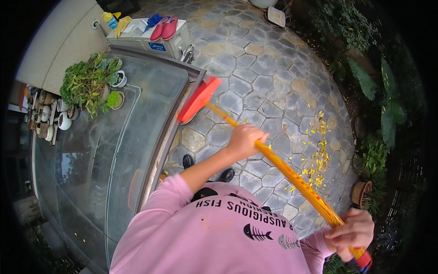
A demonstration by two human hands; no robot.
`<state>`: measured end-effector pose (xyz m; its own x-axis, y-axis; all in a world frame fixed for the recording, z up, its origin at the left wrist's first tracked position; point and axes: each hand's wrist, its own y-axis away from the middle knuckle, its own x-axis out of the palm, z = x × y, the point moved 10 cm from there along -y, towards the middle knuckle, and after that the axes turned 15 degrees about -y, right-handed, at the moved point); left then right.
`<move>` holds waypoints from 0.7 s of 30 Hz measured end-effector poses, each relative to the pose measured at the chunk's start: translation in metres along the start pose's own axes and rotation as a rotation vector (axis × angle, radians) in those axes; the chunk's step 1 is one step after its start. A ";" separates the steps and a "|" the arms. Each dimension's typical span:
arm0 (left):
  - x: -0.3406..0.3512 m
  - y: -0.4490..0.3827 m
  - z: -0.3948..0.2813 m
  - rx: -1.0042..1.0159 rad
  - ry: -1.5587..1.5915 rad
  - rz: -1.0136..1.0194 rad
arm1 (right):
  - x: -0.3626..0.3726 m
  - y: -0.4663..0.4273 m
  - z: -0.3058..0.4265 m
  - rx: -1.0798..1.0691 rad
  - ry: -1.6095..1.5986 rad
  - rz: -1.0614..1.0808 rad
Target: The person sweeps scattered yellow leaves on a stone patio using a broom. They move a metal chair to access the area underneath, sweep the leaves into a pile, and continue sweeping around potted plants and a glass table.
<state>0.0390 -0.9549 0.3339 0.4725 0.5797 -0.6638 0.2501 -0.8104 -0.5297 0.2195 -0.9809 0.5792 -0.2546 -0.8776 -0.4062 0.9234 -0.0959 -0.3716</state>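
Observation:
A broom with a blurred red head (pixel 199 100) and a yellow handle (pixel 294 176) lies diagonally across the view. My left hand (pixel 247 141) is closed around the upper-middle part of the handle in the picture. Near the handle's red end, at the lower right, my right hand (pixel 354 233) grips it. The head is beside the metal-framed edge of a glass-covered structure (pixel 150 102), partly hiding a rounded object there. To the right of the handle, yellow leaves (pixel 318 161) are scattered over the stone paving (pixel 273 102).
Potted plants (pixel 84 82) stand on the glass at the left. An air-conditioner unit (pixel 157 46) carries pink clogs (pixel 165 28), yellow gloves (pixel 122 26) and a blue cloth. Planting borders the paving at the right, with a brown pot (pixel 360 193). My dark shoes (pixel 226 175) are on the paving.

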 end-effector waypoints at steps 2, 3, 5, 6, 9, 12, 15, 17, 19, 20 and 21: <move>0.032 -0.024 -0.030 0.100 0.037 0.006 | 0.002 0.017 0.015 0.022 0.175 0.039; 0.043 -0.028 -0.042 0.148 0.057 0.010 | 0.003 0.027 0.018 0.027 0.232 0.040; 0.069 -0.021 -0.051 0.160 0.049 0.102 | -0.003 0.045 0.014 0.024 0.194 0.017; 0.083 -0.016 -0.055 0.175 0.041 0.128 | -0.008 0.054 0.005 0.014 0.149 -0.011; 0.116 0.010 -0.032 0.109 0.008 0.257 | -0.033 0.086 -0.044 0.068 -0.042 -0.243; 0.144 0.041 0.000 0.051 -0.035 0.384 | -0.038 0.114 -0.125 0.154 -0.700 -0.430; 0.170 0.073 0.007 0.118 0.019 0.482 | -0.016 0.166 -0.231 0.703 -1.029 -0.779; 0.201 0.089 0.007 0.175 0.036 0.604 | 0.027 0.170 -0.299 0.957 -1.024 -0.721; 0.225 0.107 0.010 0.222 0.034 0.702 | 0.088 0.185 -0.350 1.361 -1.345 -0.701; 0.234 0.111 0.014 0.243 0.019 0.729 | 0.106 0.176 -0.367 1.376 -1.413 -0.570; 0.243 0.112 0.021 0.267 0.000 0.761 | 0.123 0.161 -0.381 1.327 -1.523 -0.434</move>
<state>0.1645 -0.9027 0.1025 0.4319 -0.1230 -0.8935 -0.3508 -0.9356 -0.0407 0.2279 -0.9251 0.1513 -0.7205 -0.2436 0.6492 0.6599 0.0468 0.7499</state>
